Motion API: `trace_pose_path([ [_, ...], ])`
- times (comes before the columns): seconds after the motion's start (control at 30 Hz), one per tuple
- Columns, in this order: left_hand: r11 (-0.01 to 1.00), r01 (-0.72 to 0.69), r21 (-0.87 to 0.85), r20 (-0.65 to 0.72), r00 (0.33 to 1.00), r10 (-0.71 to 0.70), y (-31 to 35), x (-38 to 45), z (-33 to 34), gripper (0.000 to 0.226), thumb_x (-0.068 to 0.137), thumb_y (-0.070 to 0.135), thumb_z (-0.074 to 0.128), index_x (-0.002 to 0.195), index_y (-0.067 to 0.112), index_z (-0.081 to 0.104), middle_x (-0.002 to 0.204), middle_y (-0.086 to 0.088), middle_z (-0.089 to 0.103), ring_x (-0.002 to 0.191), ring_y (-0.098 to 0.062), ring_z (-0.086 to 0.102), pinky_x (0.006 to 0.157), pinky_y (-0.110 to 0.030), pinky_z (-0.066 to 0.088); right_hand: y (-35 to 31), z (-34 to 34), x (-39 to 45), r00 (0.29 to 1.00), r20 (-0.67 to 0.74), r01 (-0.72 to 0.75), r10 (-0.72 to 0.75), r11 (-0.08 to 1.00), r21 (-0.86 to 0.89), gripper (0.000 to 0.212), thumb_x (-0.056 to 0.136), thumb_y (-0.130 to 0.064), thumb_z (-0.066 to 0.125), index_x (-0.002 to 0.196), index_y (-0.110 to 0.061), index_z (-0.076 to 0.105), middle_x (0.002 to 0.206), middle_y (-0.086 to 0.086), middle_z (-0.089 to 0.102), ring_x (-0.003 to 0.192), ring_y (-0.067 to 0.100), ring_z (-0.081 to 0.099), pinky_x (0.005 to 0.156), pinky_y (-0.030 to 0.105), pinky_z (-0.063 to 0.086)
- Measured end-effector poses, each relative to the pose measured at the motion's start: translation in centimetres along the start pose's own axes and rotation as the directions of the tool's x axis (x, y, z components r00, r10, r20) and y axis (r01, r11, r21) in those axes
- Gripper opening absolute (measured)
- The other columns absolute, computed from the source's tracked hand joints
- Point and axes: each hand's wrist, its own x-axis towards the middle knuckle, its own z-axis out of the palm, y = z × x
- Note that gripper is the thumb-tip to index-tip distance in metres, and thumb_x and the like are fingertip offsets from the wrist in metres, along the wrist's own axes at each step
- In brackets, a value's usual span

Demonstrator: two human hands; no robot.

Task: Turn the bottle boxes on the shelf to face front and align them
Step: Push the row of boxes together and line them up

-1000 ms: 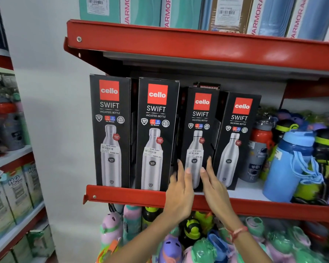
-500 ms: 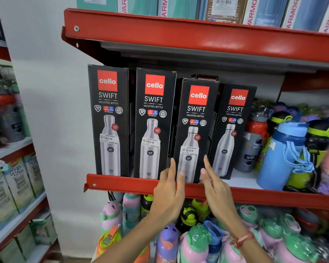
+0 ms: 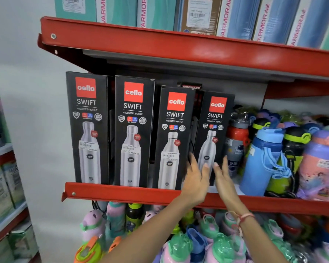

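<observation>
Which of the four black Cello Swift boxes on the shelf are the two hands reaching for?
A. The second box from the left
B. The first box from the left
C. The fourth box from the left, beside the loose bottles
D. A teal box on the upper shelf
C: the left hand and right hand flank the lower part of the fourth box, with open fingers.

Black boxes (image 3: 87, 128) read "cello SWIFT", seemingly "VACUSTEEL BOTTLE".

place: shop | evidence: red shelves (image 3: 160, 196) stocked with price-stickered bottle boxes (image 3: 87, 128), rows of bottles (image 3: 262, 160)
</observation>
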Motion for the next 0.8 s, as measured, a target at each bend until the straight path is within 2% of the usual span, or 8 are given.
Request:
trace_pose_path([
  [0.13,0.993,0.115,0.037,-0.005,0.993,-0.115,-0.8,1.0,0.1,0.070,0.090,0.065,0.019,0.148,0.036,-0.006,0.146,-0.024,0.040,0.129,-0.040,0.044,0.109,-0.049,0.034,-0.4,-0.2,0.1,0.998,0.049,0.036,-0.030,0.992,-0.122,0.058,0.098,-0.047,0.025,0.146,-0.047,-0.008,0.157,-0.008,0.019,0.138,0.030,0.035,0.098,0.036,0.032],
  [0.23,0.997,0.036,0.072,-0.012,0.999,-0.035,-1.3,-1.0,-0.7,0.068,0.089,0.068,0.021,0.147,0.041,0.000,0.088,-0.016,0.071,0.087,-0.026,0.066,0.082,-0.038,0.050,0.3,-0.8,-1.2,0.996,0.050,0.076,-0.067,0.973,-0.218,0.059,0.096,-0.051,0.026,0.142,-0.053,-0.012,0.156,-0.007,0.025,0.134,0.033,0.040,0.094,0.041,0.035],
  [0.27,0.997,-0.006,0.077,-0.012,1.000,0.007,-1.2,-2.0,-1.1,0.065,0.091,0.064,0.023,0.148,0.040,0.002,0.065,-0.005,0.064,0.067,-0.014,0.062,0.066,-0.029,0.048,0.5,-1.0,-1.8,0.996,0.047,0.086,-0.077,0.966,-0.245,0.060,0.096,-0.051,0.026,0.141,-0.055,-0.013,0.155,-0.008,0.027,0.133,0.033,0.041,0.094,0.041,0.036],
  [0.33,0.994,-0.059,0.088,-0.031,0.998,0.062,-0.9,-3.5,-1.7,0.061,0.094,0.058,0.025,0.148,0.039,0.005,0.045,0.004,0.043,0.041,-0.002,0.046,0.047,-0.017,0.034,0.6,-1.2,-3.1,0.994,0.045,0.108,-0.099,0.954,-0.281,0.060,0.094,-0.055,0.027,0.138,-0.059,-0.015,0.155,-0.010,0.026,0.135,0.029,0.041,0.099,0.042,0.035],
  [0.6,0.993,-0.059,0.099,0.042,0.998,0.055,-0.7,-5.3,-3.4,0.058,0.095,0.055,0.020,0.149,0.035,0.009,0.042,0.005,0.031,0.033,-0.002,0.036,0.046,-0.022,0.030,0.6,-1.2,-5.1,0.992,0.043,0.129,-0.122,0.952,-0.278,0.059,0.093,-0.060,0.025,0.136,-0.063,-0.016,0.157,-0.011,0.022,0.136,0.022,0.039,0.102,0.041,0.034],
  [0.7,0.986,-0.122,0.114,0.039,0.992,0.119,0.1,-5.8,-4.9,0.056,0.098,0.050,0.021,0.149,0.029,0.015,0.044,0.005,0.035,0.037,-0.001,0.040,0.048,-0.020,0.031,-1.0,-0.7,-5.4,0.979,-0.087,0.150,-0.186,0.936,-0.318,0.058,0.096,-0.048,0.029,0.144,-0.050,-0.003,0.148,0.006,0.038,0.127,0.028,0.046,0.087,0.035,0.038],
  [0.73,0.981,-0.175,0.085,0.019,0.985,0.174,0.7,-5.9,-5.5,0.054,0.099,0.047,0.024,0.149,0.027,0.019,0.049,0.007,0.046,0.044,0.000,0.048,0.051,-0.018,0.036,-2.0,-0.5,-5.5,0.946,-0.155,0.215,-0.284,0.910,-0.356,0.057,0.097,-0.044,0.031,0.145,-0.042,0.002,0.140,0.008,0.042,0.121,0.028,0.049,0.083,0.032,0.038],
  [0.8,0.948,-0.299,0.105,-0.105,0.945,0.310,2.4,-5.8,-8.1,0.049,0.100,0.040,0.031,0.146,0.025,0.031,0.097,0.014,0.069,0.082,0.002,0.065,0.077,-0.022,0.052,-5.5,-0.3,-5.2,0.824,-0.245,0.373,-0.512,0.814,-0.446,0.055,0.099,-0.042,0.032,0.150,-0.029,0.014,0.133,0.007,0.044,0.120,0.024,0.047,0.088,0.030,0.040],
])
